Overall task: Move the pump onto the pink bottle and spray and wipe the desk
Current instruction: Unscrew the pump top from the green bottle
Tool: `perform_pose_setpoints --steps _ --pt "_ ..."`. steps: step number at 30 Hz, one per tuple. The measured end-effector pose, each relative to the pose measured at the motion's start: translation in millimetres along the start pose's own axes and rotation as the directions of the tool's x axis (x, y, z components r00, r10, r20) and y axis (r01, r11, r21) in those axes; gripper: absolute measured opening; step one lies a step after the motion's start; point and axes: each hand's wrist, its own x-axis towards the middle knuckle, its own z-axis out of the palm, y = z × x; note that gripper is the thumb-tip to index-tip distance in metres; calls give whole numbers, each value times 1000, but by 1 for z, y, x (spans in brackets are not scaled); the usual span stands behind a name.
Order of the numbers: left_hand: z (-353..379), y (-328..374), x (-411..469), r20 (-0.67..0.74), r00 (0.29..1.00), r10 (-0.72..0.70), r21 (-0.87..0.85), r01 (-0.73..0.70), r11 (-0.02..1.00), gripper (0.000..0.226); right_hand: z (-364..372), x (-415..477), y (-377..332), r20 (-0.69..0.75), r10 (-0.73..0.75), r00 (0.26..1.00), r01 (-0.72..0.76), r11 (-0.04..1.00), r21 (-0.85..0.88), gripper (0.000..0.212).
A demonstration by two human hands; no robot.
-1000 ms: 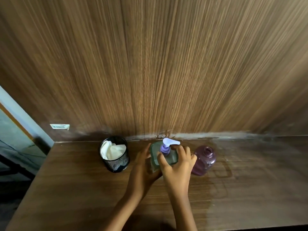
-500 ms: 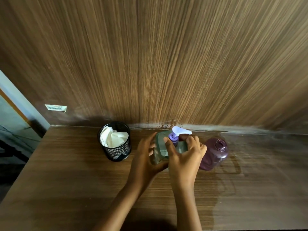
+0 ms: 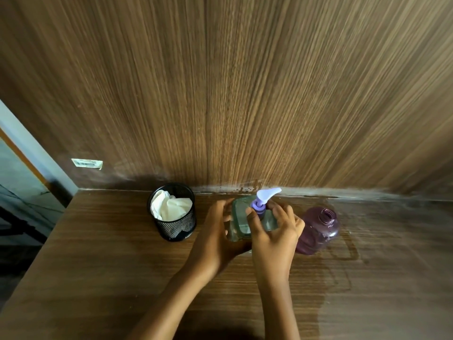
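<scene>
A clear greenish bottle (image 3: 241, 217) stands on the wooden desk (image 3: 98, 266) near the back wall. A pump (image 3: 263, 198) with a purple collar and a pale nozzle sits in its neck, the nozzle pointing right. My left hand (image 3: 215, 238) wraps the bottle's left side. My right hand (image 3: 274, 231) grips the pump's collar with thumb and fingers. Just right of my hands stands the pink bottle (image 3: 318, 229), upright, its neck open and without a cap.
A black mesh cup (image 3: 175, 222) holding a crumpled white cloth (image 3: 169, 208) stands left of the bottles. A wood-grain wall (image 3: 232, 94) rises behind the desk. The desk's left edge drops off to the floor. Faint wet marks show on the right side.
The view has shifted a little; both hands stay on the greenish bottle and pump. The nozzle has turned slightly and my right fingers have moved around the collar.
</scene>
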Motion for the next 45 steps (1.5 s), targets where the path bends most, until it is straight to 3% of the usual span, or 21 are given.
perform_pose_setpoints --steps 6,20,24,27,30,34,41,45 --pt "0 -2 1 -12 1000 -5 61 5 998 71 -4 0 -6 10 79 997 -79 996 48 51" --pt "-1 7 4 -3 996 -94 116 94 989 71 -11 4 -14 134 74 988 -71 997 -32 13" --pt "0 11 2 -5 994 -106 72 106 992 68 -11 1 -16 211 125 969 -126 992 -11 33" --pt "1 14 1 -1 994 -107 30 107 994 68 -10 0 -18 160 120 980 -119 993 -15 58" --pt "1 14 1 13 996 -87 27 86 996 68 -8 0 -19 48 133 990 -135 989 52 42" --pt "0 15 0 23 995 -100 19 100 995 68 -6 0 -16 4 141 990 -141 990 -10 21" --pt "1 15 1 17 992 -122 -11 122 992 70 -5 1 -13 115 108 988 -102 993 -55 25" --pt "1 15 0 29 995 -97 -4 97 995 70 -9 0 -15 187 215 959 -244 959 145 49"
